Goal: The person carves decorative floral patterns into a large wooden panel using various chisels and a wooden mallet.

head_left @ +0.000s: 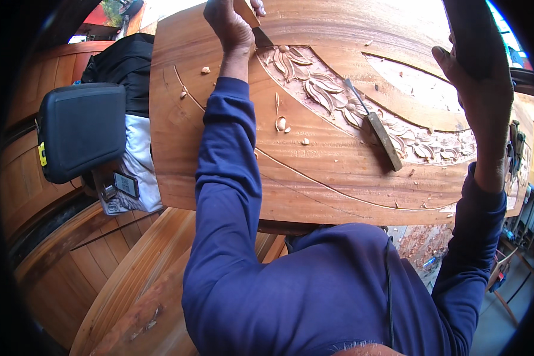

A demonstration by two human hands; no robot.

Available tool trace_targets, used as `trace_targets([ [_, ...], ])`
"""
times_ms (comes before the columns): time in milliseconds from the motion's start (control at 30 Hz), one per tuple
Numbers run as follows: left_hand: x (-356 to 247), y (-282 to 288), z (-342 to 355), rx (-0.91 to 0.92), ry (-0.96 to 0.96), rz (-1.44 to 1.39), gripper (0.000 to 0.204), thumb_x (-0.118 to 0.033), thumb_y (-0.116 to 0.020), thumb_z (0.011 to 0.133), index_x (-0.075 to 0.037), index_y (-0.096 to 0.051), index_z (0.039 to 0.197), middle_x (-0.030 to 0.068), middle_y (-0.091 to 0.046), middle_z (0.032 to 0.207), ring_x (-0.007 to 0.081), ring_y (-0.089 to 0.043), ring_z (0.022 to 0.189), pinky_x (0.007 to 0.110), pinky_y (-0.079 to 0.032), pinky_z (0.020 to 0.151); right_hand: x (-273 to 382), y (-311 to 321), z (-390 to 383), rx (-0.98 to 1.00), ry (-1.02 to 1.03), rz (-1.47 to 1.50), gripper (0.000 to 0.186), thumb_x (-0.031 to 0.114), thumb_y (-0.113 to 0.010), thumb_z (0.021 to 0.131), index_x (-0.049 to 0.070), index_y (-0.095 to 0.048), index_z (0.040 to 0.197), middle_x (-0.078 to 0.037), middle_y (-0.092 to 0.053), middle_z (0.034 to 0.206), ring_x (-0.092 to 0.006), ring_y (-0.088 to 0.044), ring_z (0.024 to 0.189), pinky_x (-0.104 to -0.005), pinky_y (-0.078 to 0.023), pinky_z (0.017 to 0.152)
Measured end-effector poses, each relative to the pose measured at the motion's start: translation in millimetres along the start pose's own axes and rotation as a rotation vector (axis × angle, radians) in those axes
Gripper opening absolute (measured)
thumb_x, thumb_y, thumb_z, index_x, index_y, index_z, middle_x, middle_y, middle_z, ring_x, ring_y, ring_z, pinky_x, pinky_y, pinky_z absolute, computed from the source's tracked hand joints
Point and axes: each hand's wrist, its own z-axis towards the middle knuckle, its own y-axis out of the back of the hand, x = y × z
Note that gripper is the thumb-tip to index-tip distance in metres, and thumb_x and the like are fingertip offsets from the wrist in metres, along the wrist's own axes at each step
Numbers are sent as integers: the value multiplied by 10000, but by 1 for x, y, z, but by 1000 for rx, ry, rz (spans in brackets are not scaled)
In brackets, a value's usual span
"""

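At the top of the view my left hand [226,26] is closed round the wooden handle of a chisel [262,38]. Its dark flat blade meets the upper left corner of a carved leaf-and-flower band [320,89] on a large wooden panel [219,160]. On the right, my right hand [486,98] is raised, wrapped round a thick dark wooden piece like a mallet [471,29], whose far end leaves the picture. A second chisel [382,141] with a worn wooden handle lies across the band, its thin blade pointing up and left.
Wood chips [280,123] are scattered over the panel. Left of it, a black hard case [83,132] rests near dark cloth [121,68] and a phone-like device [126,184]. Several tools [515,145] lie at the panel's right end. Wooden boards [142,261] stand at the lower left.
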Motion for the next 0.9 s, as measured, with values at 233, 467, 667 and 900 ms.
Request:
trace_targets([
  [233,10,7,3,11,-208,555,426,-492,-561,1046,-74,-585,970,37,-509,632,162,-536,522,294,-440,463,6,0,4,2,-80,-84,676,129,-868,843,57,-568,1445,-102,-743,1132,-120,-696,937,-262,-566,841],
  [467,17,5,1,3,-224,582,407,-465,-580,1048,-67,-600,966,53,-553,660,163,-556,538,290,-450,478,4,-9,13,-28,84,-43,650,141,-856,855,62,-576,1437,-117,-744,1166,-149,-715,962,-261,-568,837],
  [667,15,13,2,62,-215,622,421,-465,-559,1061,-61,-596,947,61,-564,668,163,-563,549,284,-453,496,24,-2,35,-82,139,18,661,133,-849,854,67,-567,1448,-113,-742,1178,-145,-712,979,-271,-568,855],
  [900,18,22,5,139,-199,689,429,-472,-566,1060,-56,-595,959,57,-572,695,154,-556,560,278,-451,512,60,-89,86,300,345,-104,674,123,-842,853,73,-556,1462,-109,-740,1192,-141,-708,1000,-283,-569,876],
])
